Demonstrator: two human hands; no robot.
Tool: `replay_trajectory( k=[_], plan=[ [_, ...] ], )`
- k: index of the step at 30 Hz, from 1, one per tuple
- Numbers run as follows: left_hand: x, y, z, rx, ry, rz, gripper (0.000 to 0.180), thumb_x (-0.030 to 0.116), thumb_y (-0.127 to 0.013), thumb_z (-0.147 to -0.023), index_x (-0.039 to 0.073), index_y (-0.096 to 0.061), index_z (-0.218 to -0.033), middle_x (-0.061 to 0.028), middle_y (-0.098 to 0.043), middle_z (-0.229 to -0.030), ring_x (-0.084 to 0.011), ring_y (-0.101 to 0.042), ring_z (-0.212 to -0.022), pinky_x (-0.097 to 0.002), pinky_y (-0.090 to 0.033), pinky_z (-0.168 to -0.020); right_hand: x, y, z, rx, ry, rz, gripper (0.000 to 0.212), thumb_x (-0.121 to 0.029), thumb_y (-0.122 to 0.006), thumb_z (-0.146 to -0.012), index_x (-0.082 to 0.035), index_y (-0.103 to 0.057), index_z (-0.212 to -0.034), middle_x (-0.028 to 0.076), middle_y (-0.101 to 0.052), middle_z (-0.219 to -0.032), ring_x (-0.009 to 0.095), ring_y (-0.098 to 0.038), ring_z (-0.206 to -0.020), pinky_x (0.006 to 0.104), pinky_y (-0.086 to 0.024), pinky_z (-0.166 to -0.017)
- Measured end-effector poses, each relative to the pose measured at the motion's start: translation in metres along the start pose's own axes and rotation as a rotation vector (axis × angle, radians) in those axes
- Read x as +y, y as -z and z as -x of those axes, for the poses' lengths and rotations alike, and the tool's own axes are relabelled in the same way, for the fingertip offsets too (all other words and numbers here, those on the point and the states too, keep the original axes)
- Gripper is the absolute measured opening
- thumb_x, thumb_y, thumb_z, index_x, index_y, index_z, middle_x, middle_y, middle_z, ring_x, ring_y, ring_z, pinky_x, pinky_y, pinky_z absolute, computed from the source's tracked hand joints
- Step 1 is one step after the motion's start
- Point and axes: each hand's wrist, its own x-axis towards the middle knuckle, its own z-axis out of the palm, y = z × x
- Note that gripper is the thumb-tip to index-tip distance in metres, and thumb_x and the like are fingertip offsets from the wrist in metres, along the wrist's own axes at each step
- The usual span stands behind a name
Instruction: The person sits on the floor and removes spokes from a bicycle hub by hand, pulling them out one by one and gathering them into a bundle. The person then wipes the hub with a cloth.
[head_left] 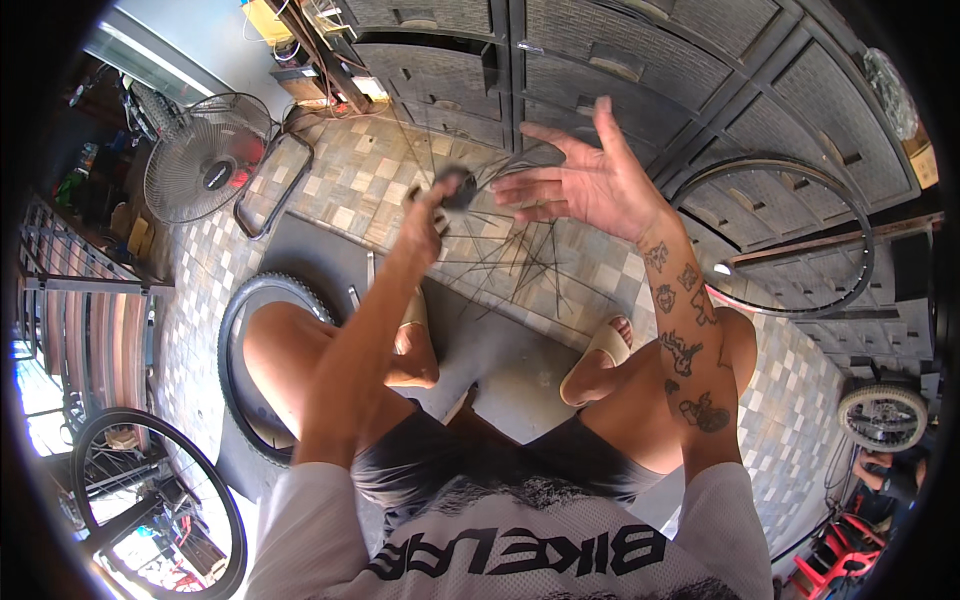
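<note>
My left hand (425, 225) is closed around a dark bicycle wheel hub (459, 188), which is blurred. Thin spokes stick out from the hub, some upward and some to the right. To the right of it my right hand (585, 188) is raised with its palm showing and fingers spread, holding nothing. A bunch of dark spokes (525, 255) crisscrosses below the hands, over the tiled floor; whether some of these hang from the hub I cannot tell.
A bare rim (868, 235) leans against grey woven drawers (610, 90) at the right. By my left leg lies a tyred wheel (232, 365) on a dark mat (480, 345). A standing fan (207, 170) is at the far left. Another person's arm (870, 470) shows at the far right.
</note>
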Motion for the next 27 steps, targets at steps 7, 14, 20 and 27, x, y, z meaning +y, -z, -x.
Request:
replay_trajectory(
  k=[7, 14, 20, 27],
  plan=[
    [-0.143, 0.001, -0.022, -0.029, 0.256, 0.214, 0.088, 0.051, -0.096, -0.070, 0.024, -0.057, -0.144, -0.0079, -0.044, -0.153, -0.0235, -0.043, -0.124, -0.0428, -0.034, -0.104, 0.022, 0.009, -0.004, 0.203, 0.157, 0.549, 0.093, -0.077, -0.026, -0.109, -0.001, -0.045, -0.159, 0.020, -0.075, -0.126, 0.024, -0.075, -0.105, 0.0380, -0.059, -0.096],
    [-0.123, -0.018, -0.023, 0.006, 0.187, 0.043, 0.116, 0.059, -0.095, -0.068, 0.023, -0.031, -0.158, -0.0125, -0.048, -0.154, -0.0311, -0.042, -0.132, -0.0513, -0.033, -0.106, 0.021, -0.002, -0.006, 0.263, 0.240, 0.611, 0.045, -0.041, -0.068, -0.108, -0.003, -0.068, -0.132, 0.002, -0.069, -0.090, 0.012, -0.066, -0.085, 0.0310, -0.057, -0.082],
    [-0.123, -0.006, -0.023, -0.097, 0.202, 0.065, 0.104, 0.062, -0.093, -0.069, 0.023, -0.041, -0.151, -0.0101, -0.052, -0.139, -0.0262, -0.045, -0.117, -0.0471, -0.037, -0.096, 0.029, -0.003, -0.011, 0.314, 0.470, 0.434, 0.045, -0.035, -0.063, -0.111, -0.002, -0.063, -0.142, 0.003, -0.068, -0.096, 0.013, -0.067, -0.083, 0.0325, -0.058, -0.081],
    [-0.091, -0.009, -0.001, -0.107, 0.226, 0.166, 0.059, 0.051, -0.089, -0.079, 0.028, -0.063, -0.126, 0.0018, -0.054, -0.109, -0.0141, -0.046, -0.083, -0.0330, -0.037, -0.075, 0.042, 0.030, -0.017, 0.499, 0.173, 1.235, 0.041, -0.021, -0.074, -0.102, -0.006, -0.065, -0.138, 0.010, -0.073, -0.108, 0.018, -0.071, -0.085, 0.0343, -0.059, -0.080]
  ],
)
